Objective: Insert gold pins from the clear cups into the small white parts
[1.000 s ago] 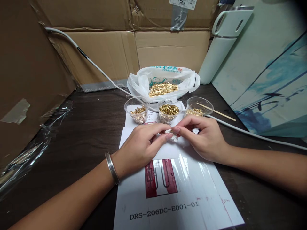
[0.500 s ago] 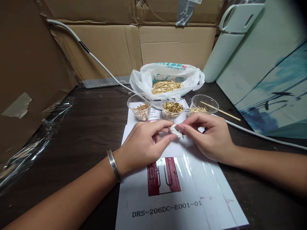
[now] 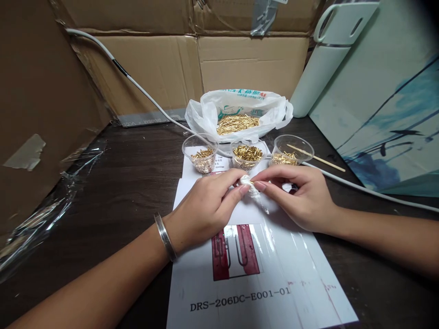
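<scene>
My left hand (image 3: 206, 208) and my right hand (image 3: 298, 196) meet over a printed white sheet (image 3: 260, 274), both pinching a small white crumpled piece (image 3: 249, 186) between fingertips; a tiny gold pin seems to show at its top. A silver bangle (image 3: 164, 236) circles my left wrist. Just beyond the fingers stand three clear plastic cups of small gold pins: left cup (image 3: 200, 153), middle cup (image 3: 246, 155), and right cup (image 3: 291, 151) with a wooden stick (image 3: 317, 158) resting in it. Behind them a white plastic bag (image 3: 240, 114) holds a heap of gold pins.
Cardboard boxes (image 3: 154, 68) wall off the back and left. A white cable (image 3: 144, 93) runs across the dark table (image 3: 130, 183). A white bottle (image 3: 322, 59) leans at the back right beside a blue-painted panel (image 3: 387, 105). Crumpled clear film (image 3: 44, 214) lies at the left.
The camera view shifted slightly. My fingers have worked the white piece, which now hangs a little longer below the pinch; both hands stay in the same place.
</scene>
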Action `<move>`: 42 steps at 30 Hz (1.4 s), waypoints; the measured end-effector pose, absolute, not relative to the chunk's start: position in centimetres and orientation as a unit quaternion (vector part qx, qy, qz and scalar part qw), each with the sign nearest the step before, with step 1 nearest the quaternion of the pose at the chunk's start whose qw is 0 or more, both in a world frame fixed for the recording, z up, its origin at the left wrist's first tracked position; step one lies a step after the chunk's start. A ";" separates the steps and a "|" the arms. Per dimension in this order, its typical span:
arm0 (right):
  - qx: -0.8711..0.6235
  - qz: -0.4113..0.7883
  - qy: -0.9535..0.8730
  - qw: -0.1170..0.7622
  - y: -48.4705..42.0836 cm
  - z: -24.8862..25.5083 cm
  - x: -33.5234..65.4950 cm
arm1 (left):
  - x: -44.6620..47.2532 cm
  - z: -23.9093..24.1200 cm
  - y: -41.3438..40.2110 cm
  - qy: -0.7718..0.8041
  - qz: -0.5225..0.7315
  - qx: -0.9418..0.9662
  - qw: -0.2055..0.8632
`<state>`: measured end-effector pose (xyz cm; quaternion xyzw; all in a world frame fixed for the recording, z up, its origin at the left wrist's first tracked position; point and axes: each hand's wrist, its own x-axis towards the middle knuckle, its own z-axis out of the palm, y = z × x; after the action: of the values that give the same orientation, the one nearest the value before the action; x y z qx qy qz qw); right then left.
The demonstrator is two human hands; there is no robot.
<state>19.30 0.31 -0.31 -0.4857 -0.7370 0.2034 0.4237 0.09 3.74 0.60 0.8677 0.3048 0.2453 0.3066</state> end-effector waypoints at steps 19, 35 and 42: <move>-0.481 0.224 -0.729 0.432 0.6 -0.7 19.2 | 0.1 0.5 3.6 0.316 0.219 0.883 0.269; -0.488 0.215 -0.717 0.449 0.4 -0.4 19.2 | 0.2 0.5 3.5 0.370 0.258 0.824 0.343; -0.488 0.205 -0.723 0.445 0.3 -0.5 19.2 | 0.2 0.5 3.8 0.313 0.275 0.862 0.288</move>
<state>19.18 0.29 -0.45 -0.4876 -0.7227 0.2054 0.4447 0.17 3.75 0.48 0.8623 0.3129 0.2752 0.2877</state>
